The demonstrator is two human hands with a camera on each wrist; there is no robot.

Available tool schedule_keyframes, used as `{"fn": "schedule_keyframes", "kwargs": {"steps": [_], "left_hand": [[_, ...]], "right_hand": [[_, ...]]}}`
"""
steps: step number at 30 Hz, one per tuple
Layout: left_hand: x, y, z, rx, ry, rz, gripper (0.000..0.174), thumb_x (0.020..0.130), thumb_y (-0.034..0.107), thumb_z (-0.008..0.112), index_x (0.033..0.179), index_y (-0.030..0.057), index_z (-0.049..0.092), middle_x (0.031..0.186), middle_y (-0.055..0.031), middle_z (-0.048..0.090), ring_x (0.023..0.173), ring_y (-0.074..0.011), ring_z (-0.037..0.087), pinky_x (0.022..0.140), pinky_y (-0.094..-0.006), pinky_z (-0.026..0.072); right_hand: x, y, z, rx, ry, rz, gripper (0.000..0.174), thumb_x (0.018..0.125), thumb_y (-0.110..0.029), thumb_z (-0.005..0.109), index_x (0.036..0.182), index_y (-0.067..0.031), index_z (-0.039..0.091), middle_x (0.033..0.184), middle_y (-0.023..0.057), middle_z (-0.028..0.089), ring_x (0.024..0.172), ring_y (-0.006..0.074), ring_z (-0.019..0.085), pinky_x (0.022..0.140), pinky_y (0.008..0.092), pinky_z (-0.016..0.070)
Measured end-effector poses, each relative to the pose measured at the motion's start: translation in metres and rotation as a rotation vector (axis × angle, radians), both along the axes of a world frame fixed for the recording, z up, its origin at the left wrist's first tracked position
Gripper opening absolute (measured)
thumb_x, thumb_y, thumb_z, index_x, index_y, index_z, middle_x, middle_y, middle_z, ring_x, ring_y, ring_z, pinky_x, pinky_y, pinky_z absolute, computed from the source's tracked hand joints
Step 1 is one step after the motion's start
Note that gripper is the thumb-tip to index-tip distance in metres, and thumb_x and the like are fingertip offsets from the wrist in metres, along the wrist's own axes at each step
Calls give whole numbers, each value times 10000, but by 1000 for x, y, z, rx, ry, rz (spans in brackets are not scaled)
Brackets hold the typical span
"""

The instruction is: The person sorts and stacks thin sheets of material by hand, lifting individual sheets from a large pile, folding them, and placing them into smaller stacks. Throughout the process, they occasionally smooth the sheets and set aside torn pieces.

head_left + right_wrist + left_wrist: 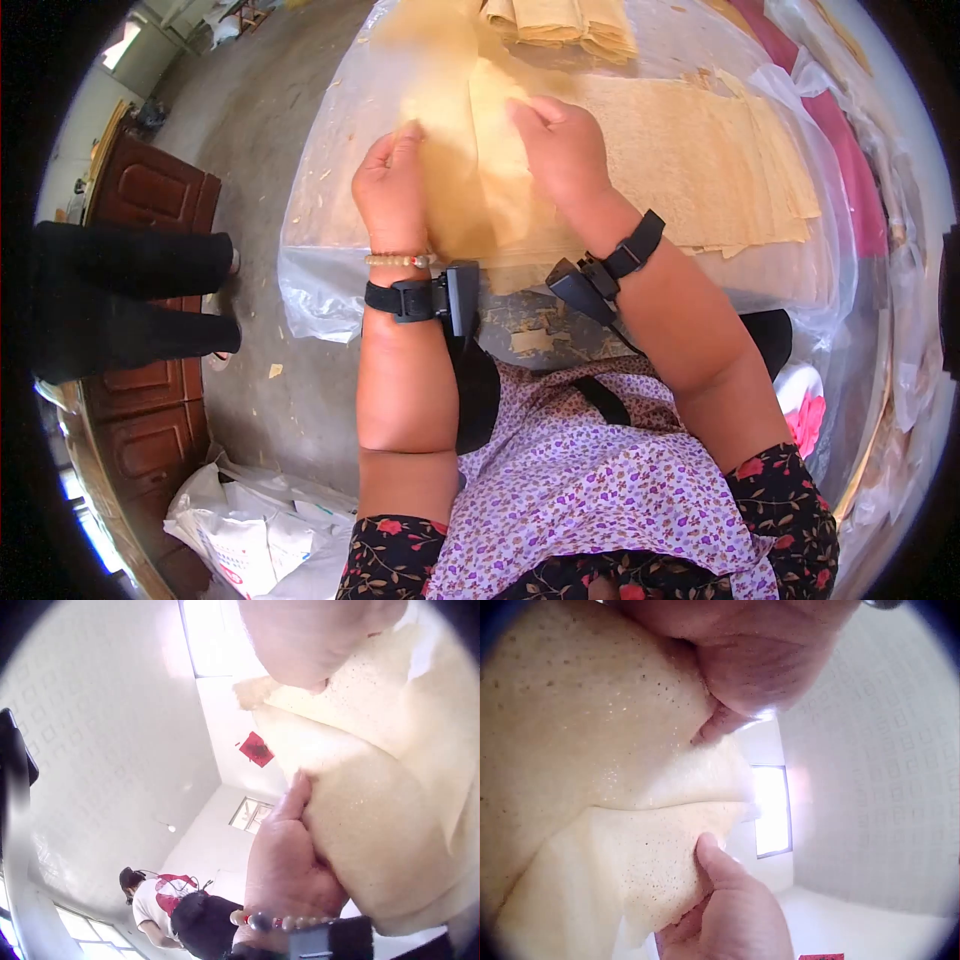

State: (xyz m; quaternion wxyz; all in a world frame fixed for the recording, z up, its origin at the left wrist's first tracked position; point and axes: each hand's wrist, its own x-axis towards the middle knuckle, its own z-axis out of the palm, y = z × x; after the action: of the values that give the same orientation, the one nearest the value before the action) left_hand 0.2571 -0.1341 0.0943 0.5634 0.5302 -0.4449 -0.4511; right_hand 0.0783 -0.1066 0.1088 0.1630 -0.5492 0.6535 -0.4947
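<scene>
Yellow sheet [455, 165], long axis fore-and-aft

Your sleeves [785, 510]: short, black, printed with red flowers and tan leaves. Your apron [610, 490]: pale lilac, scattered with small purple blossoms; one black strap [603, 401] across its upper part. Your left hand [392, 185]: bare; at the wrist, one bracelet [395, 261] of pale beads with red accents, one black buckled wristband [402, 300], one black camera housing [462, 298]. Your right hand [565, 150]: bare; matching wristband and housing, thin black cable [628, 341].
</scene>
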Motion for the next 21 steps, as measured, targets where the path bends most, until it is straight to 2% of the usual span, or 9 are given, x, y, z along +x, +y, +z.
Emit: {"fn": "schedule_keyframes", "kwargs": {"steps": [2,5,8,11,14,17,21], "left_hand": [[6,-4,-4,44,152,48,263,971,223,718,1047,-27,744,860,-7,704,720,-72,576,649,-244,480],[14,-10,-17,55,196,54,275,967,227,719,1056,-33,737,882,-18,713,720,-83,579,653,-249,476],[18,-16,-22,74,85,67,289,956,239,727,1036,-38,744,866,-23,714,729,-83,584,661,-260,476],[21,-18,-21,83,-55,90,320,940,255,740,1033,-51,750,863,-37,721,745,-94,594,682,-271,485],[29,-24,-27,28,-116,113,346,926,266,750,1042,-61,752,861,-49,731,743,-112,602,693,-293,498],[39,-30,-35,36,-119,113,350,919,266,758,1043,-61,756,870,-57,740,757,-125,618,707,-303,509],[49,-38,-42,9,-319,130,353,900,298,769,1001,-41,768,841,-99,754,750,-158,647,723,-327,520]], "right_hand": [[-7,1,-4,1,-115,-21,423,944,-340,656,714,6,576,614,194,534,561,338,536,575,449,423],[-19,1,-9,-80,-234,-96,419,953,-313,650,709,16,561,586,170,507,546,281,515,579,437,422],[-32,0,-16,-117,-161,-150,410,956,-304,650,723,24,571,587,155,530,548,245,509,597,420,436],[-40,4,-9,-109,-331,-180,390,960,-296,642,752,29,590,591,136,533,551,199,490,594,394,443],[-72,4,-13,-160,-228,-251,374,964,-293,637,774,29,615,588,116,535,559,156,487,571,367,440],[-96,23,2,-81,-274,-300,377,964,-305,638,775,22,632,603,66,559,570,120,485,557,351,436],[-125,47,21,-2,-261,-339,379,955,-326,645,790,15,661,640,31,601,588,115,530,573,341,459]]}}
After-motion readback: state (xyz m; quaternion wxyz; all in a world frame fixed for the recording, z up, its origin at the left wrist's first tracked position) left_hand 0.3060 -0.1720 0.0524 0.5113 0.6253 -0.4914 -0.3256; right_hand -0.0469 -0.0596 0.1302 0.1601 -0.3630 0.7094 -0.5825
